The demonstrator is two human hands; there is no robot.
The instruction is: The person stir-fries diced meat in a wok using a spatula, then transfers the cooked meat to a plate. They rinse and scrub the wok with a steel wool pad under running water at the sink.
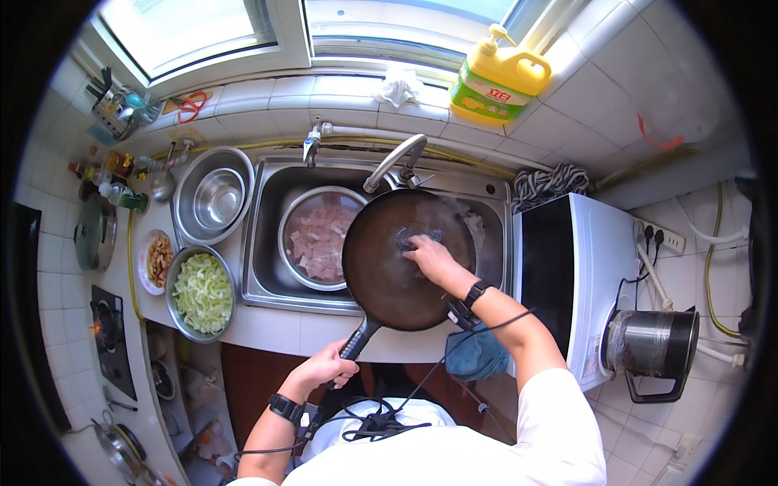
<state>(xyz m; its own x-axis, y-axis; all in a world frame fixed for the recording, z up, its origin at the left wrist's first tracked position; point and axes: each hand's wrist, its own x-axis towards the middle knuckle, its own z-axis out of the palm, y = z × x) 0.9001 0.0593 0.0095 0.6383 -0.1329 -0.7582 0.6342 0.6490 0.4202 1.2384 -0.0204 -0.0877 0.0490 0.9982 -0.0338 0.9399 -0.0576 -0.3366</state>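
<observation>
My left hand grips the black handle of a large dark wok, which lies over the right part of a steel double sink. With my right hand I hold a metal scouring pad against the wok's inner surface. Faint steam shows near the wok's upper right rim. The curved faucet stands just behind the wok, its spout at the rim. A steel bowl of water with pale meat pieces sits in the left basin, partly hidden by the wok. The right basin is largely covered.
Left of the sink are nested steel bowls, a bowl of chopped green vegetable and a plate of brown food pieces. A lit gas stove is farther left. A white microwave stands right; a blue cloth hangs at the front edge.
</observation>
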